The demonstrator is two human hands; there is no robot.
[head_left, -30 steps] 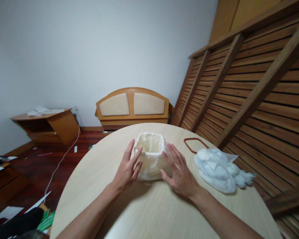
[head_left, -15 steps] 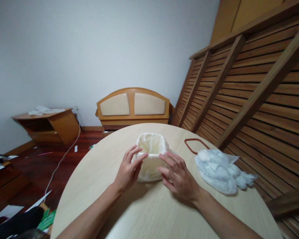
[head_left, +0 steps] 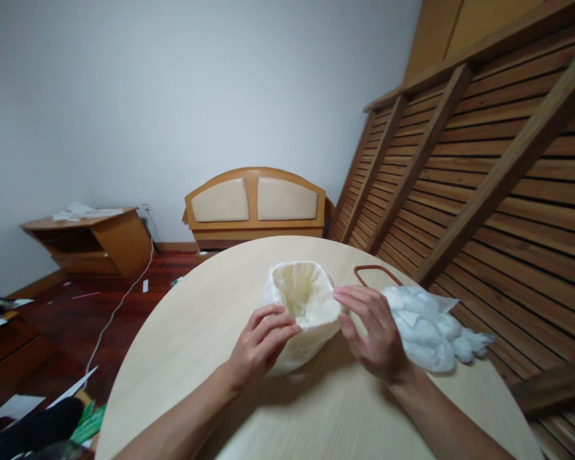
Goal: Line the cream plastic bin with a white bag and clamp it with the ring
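Observation:
A small bin lined with a thin whitish plastic bag is on the round table, its mouth tilted toward me. My left hand grips the bag-covered near rim, fingers bent over the edge; its thumb is mostly hidden. At the right side of the rim, my right hand has its fingertips and thumb on the lined edge. Just beyond that hand lies a brown rounded ring frame. A bundle of whitish plastic bags rests to its right, partly covered by the hand.
The round pale wooden table spans the foreground. Slatted wooden panels lean along the right side. Behind the table stands a headboard. A low cabinet and a white cable are at left, with papers on the floor.
The bin has tipped toward me and turned, showing more of its inside. My right hand has moved right, from the near rim to the right side; my left hand has shifted slightly right and nearer.

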